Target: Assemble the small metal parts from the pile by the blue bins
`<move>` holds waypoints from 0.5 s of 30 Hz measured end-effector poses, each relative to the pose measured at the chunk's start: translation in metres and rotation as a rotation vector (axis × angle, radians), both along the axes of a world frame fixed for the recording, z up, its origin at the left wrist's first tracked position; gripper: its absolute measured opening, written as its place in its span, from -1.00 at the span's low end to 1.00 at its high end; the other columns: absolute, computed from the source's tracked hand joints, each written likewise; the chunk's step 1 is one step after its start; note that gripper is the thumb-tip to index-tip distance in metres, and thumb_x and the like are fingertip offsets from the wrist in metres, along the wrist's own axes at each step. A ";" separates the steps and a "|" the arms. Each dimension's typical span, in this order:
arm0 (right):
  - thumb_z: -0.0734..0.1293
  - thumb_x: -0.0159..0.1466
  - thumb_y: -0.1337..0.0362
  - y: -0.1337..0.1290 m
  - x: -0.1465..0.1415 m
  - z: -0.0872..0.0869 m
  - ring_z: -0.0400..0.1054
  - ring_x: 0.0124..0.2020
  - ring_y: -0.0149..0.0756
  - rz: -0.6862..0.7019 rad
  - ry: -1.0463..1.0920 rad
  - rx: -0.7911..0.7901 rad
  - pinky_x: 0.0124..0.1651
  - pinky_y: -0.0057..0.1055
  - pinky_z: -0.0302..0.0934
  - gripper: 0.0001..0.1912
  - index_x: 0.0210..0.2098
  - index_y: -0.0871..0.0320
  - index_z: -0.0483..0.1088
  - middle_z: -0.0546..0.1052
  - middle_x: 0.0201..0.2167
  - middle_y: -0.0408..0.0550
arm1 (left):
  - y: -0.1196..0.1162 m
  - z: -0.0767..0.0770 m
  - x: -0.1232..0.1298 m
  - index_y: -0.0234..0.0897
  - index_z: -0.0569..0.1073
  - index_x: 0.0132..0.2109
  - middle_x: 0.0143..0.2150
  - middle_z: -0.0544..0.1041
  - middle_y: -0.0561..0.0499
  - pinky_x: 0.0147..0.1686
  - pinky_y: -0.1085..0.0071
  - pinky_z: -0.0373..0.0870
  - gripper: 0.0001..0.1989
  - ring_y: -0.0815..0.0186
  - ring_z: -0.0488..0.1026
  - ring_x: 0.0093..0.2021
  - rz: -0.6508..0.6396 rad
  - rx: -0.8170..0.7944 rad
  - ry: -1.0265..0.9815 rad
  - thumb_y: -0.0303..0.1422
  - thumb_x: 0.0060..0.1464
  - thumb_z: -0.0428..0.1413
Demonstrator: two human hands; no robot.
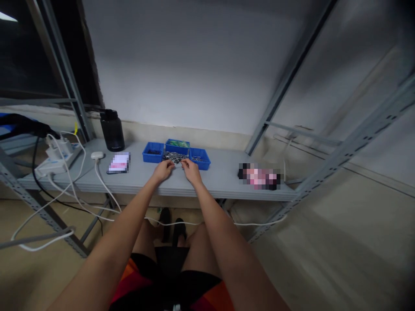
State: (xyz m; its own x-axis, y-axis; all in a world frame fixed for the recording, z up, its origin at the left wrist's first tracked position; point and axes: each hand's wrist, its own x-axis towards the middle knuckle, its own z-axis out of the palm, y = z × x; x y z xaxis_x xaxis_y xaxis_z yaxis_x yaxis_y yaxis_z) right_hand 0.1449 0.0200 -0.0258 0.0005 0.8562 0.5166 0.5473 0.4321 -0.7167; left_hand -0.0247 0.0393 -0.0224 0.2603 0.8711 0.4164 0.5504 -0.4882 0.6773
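A loose pile of small shiny metal parts (175,157) lies on the grey shelf between three blue trays. At the pile's left front edge is my left hand (164,169), its fingers curled together. My right hand (191,170) sits at the right front edge with thumb and fingers drawn together. Whatever is between the fingers is too small to make out. Dark small parts lie in the left blue tray (153,159). Green items fill the back blue tray (177,149), and thin metal pieces lie in the right blue tray (203,165).
A black bottle (112,131) and a phone (118,163) stand and lie to the left. Beyond them is a white power strip (60,160) with trailing cables. A blurred pink-and-black object (259,176) lies on the right. Metal uprights (285,82) frame the shelf (223,172).
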 end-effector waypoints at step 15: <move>0.28 0.29 0.37 -0.005 -0.007 -0.003 0.41 -0.17 -0.22 0.071 -0.346 -0.035 -0.05 -0.36 0.22 -0.87 -0.30 0.10 0.48 0.58 -0.21 -0.01 | -0.008 0.010 -0.001 -0.32 0.50 -0.29 -0.27 0.60 -0.09 -0.12 0.35 0.39 -0.87 0.22 0.48 -0.24 0.029 0.045 -0.219 -0.36 0.08 0.09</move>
